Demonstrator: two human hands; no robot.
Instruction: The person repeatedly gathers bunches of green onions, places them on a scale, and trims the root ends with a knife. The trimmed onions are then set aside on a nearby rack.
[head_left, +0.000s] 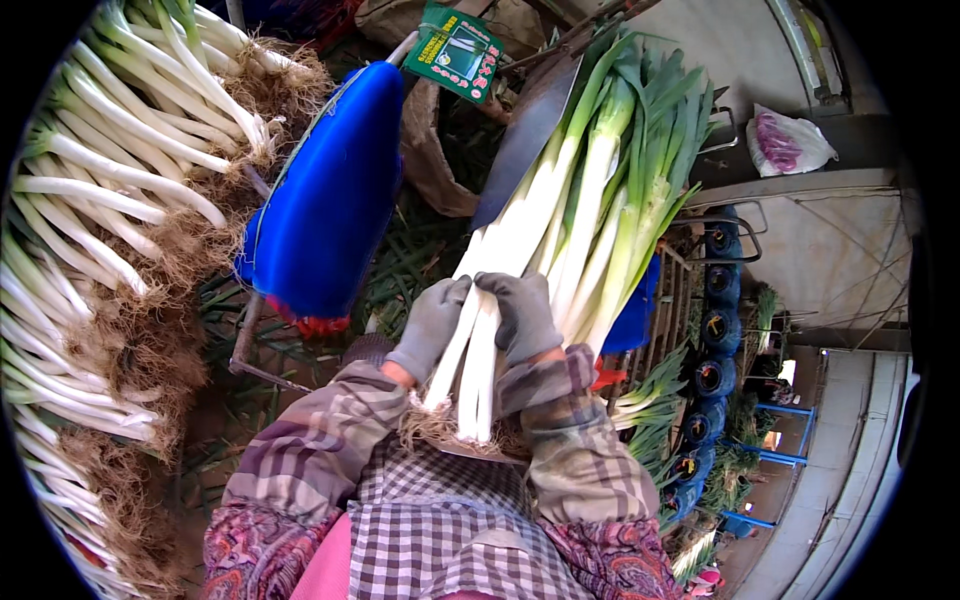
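Observation:
My left hand (429, 326), in a grey glove, is closed on the white stalks of a bundle of large green onions (510, 232). Beside it my right hand (525, 315), gloved the same way, grips the bundle's near stalks, and the knuckles of both hands almost meet on top. The fingertips are hidden, so any thin band between them cannot be seen. Toward my checked apron (450, 536) lie trimmed white ends with roots (427, 427). Green leaves (660, 112) point away from me over a dark metal sheet (529, 139).
Heaps of rooted green onions (112, 225) lie on the left. A blue cloth-covered piece (326, 195) with a red fringe stands between. Green printed cards (454, 56) hang behind it. On the right are a slatted rack (670, 315), blue rolls (715, 326) and a plastic bag (787, 142).

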